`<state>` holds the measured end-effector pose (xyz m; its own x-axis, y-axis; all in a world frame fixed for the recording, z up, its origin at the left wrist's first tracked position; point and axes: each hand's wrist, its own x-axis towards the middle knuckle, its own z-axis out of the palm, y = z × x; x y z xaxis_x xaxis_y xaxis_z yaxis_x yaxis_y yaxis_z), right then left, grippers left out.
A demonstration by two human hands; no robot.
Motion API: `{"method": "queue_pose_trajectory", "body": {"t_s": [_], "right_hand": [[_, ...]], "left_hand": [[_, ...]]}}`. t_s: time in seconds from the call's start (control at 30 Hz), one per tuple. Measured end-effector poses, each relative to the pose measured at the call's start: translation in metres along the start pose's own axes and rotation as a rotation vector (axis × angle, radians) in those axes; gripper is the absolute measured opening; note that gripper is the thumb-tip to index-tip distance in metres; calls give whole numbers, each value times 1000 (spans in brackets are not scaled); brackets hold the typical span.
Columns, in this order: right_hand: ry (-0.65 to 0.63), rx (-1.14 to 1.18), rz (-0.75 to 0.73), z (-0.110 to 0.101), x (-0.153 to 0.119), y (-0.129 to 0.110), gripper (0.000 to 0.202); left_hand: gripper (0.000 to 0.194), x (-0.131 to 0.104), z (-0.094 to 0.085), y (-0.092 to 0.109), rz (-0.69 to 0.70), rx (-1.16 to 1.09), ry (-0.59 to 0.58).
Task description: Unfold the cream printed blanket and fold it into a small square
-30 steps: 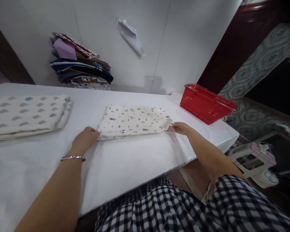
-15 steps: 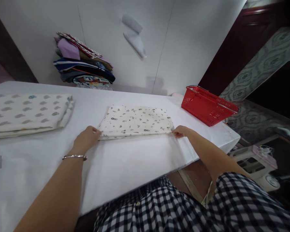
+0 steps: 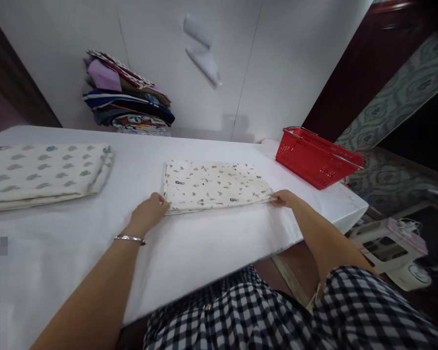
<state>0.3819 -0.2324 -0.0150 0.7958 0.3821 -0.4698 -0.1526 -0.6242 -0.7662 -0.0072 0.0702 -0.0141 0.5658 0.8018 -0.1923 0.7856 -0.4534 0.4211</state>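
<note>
1. Folded white cloth (image 3: 217, 184) with a scattered print of tiny dark motifs is lying flat on the white-covered table (image 3: 211, 243), around mid-width, set back from the near edge.
2. Left hand (image 3: 149, 211), silver bangle (image 3: 129, 238) on the wrist, has the cloth's near left corner pinched between thumb and fingers.
3. Right hand (image 3: 283, 198) is pinching the near right corner, so the front fold's pulled pretty straight.
4. Second folded cloth (image 3: 47, 170), rows of grey blobby shapes, sits toward the table's left end.
5. Red plastic shopping basket (image 3: 314, 158) is over by the far right corner.
6. Pile of folded fabrics (image 3: 127, 95) at the far edge, left of middle.
7. White papery thing (image 3: 200, 48) on the wall: too blurry to read.
</note>
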Motion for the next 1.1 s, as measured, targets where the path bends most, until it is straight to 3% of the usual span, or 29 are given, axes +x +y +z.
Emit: {"method": "queue_pose_trajectory", "body": {"t_s": [0.23,0.47,0.53,0.63,0.73,0.87,0.93,1.0,1.1], "right_hand": [[-40,115,-5,-1,0,15,18],[8,163,-136,-4,-6,31,46],[117,80,-253,-5,-9,39,48],[284,-232,-668,-3,-12,52,41],[271,-506,-1018,1,-13,59,29],[238,-692,-1083,6,-11,57,24],[239,-731,-1064,6,-10,54,24],[234,-747,-1070,7,-9,53,26],[203,-773,-1087,6,-9,52,28]], "left_hand": [[31,-4,3,6,-16,81,9],[33,-7,3,7,-10,142,15],[33,-8,4,8,-24,145,14],[34,-7,3,10,-38,160,26],[33,-9,0,12,-47,207,27],[43,-20,-1,17,-40,246,72],[48,-27,5,21,51,230,196],[48,-31,13,25,276,231,288],[43,-28,23,27,588,273,247]]}}
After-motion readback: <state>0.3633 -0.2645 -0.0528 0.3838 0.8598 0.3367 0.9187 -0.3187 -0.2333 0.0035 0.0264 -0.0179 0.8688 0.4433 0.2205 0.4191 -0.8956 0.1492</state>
